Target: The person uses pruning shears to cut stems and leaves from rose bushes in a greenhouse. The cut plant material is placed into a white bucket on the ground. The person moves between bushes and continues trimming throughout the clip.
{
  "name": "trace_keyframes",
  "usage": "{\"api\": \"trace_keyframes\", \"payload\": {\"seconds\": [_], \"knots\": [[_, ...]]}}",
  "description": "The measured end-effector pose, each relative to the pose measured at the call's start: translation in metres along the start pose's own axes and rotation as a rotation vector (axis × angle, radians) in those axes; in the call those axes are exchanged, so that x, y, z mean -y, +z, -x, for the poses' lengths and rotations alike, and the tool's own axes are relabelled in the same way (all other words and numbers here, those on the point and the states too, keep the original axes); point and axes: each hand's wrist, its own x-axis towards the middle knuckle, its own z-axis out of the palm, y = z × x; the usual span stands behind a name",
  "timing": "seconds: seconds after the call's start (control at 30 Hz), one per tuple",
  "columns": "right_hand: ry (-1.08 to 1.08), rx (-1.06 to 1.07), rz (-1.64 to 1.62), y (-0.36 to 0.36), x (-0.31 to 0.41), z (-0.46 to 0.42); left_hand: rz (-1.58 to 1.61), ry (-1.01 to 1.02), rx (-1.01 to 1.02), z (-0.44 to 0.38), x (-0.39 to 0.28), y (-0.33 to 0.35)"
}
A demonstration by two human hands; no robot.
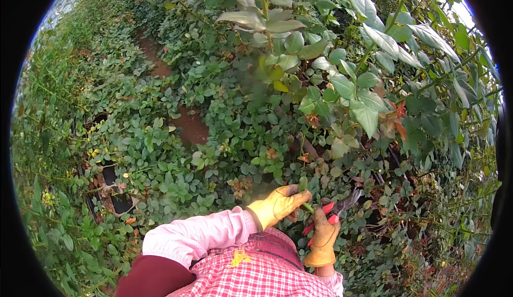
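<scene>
My left hand [278, 205], in a yellow leather work glove, pinches a short piece of green stem [308, 207] in front of my waist. A small green leaf [303, 183] sticks up just beyond its fingertips. Close by on the right, my right hand [325, 235] wears a matching glove, dirty at the fingers. It grips red-handled pruning shears [346, 202], whose metal blades point away to the upper right. The stem's lower end reaches the right thumb; whether they touch is unclear. Glove and fingers partly hide the shears' handles.
Dense rose-like bushes [160, 136] surround me. Tall leafy stems [366, 56] lean in at the upper right. A strip of reddish soil [191, 126] shows between rows. Black containers [118, 194] sit among the foliage on the left. Dry reddish leaves [394, 122] hang ahead.
</scene>
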Motion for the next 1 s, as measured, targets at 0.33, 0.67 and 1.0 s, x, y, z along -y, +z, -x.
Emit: {"api": "trace_keyframes", "payload": {"seconds": [0.33, 0.67, 1.0], "knots": [[-0.479, 0.635, 1.000, 0.147, -0.052, 0.037, 0.909, -0.030, -0.175, 0.056, 0.068, -0.127], [0.088, 0.132, 0.964, 0.161, -0.026, -0.036, 0.925, -0.165, -0.306, 0.126, 0.071, -0.168], [0.123, 0.039, 0.718, 0.117, -0.036, -0.141, 0.942, -0.186, -0.403, 0.138, 0.108, -0.177]]}}
